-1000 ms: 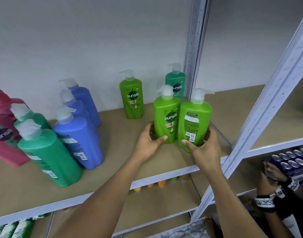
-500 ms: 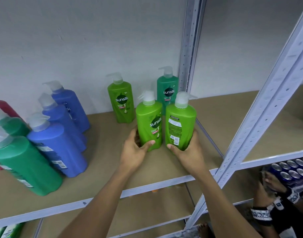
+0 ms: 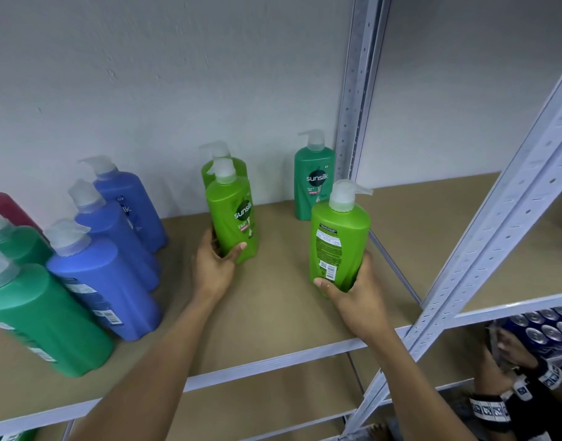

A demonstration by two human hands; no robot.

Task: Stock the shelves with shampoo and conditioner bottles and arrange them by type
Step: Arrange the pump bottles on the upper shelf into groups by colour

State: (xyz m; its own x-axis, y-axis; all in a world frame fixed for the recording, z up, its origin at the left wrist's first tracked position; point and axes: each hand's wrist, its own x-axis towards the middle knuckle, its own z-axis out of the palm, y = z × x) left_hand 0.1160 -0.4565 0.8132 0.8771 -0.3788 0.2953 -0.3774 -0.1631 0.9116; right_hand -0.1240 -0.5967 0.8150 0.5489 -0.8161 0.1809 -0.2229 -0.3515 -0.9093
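So half a second back the two lime bottles were shoulder to shoulder near the front of the shelf [image 3: 283, 313], and now they've split: the left lime bottle [image 3: 233, 214] has gone back and leftward, lining up right in front of a third lime bottle [image 3: 241, 168] by the wall, while the right lime bottle [image 3: 340, 246] sits well apart, out toward the right end, with the dark green bottle [image 3: 313, 183] behind it. The left hand [image 3: 214, 268] is wrapped round the lower body of its bottle, thumb across the front just under the logo, fingers hidden round the back. The right hand [image 3: 353, 294] is doing the same at the base of the other one, thumb under the barcode label, fingers curled round the far side. Can't tell for sure whether either bottle is fully sitting on the shelf or a hair off it. Handling-wise, these look like big full pump bottles, so I'd guess fairly hefty, with stiff walls that won't squish much. The plastic looks smooth and glossy, so probably a bit slippery, and they're tall enough to tip if shoved from up top. Low on the body like this seems the right place to hold; I wouldn't lift by the pump head, since it looks like the weakest part. The blue bottles [image 3: 107, 281] stand in their own row off to the left.
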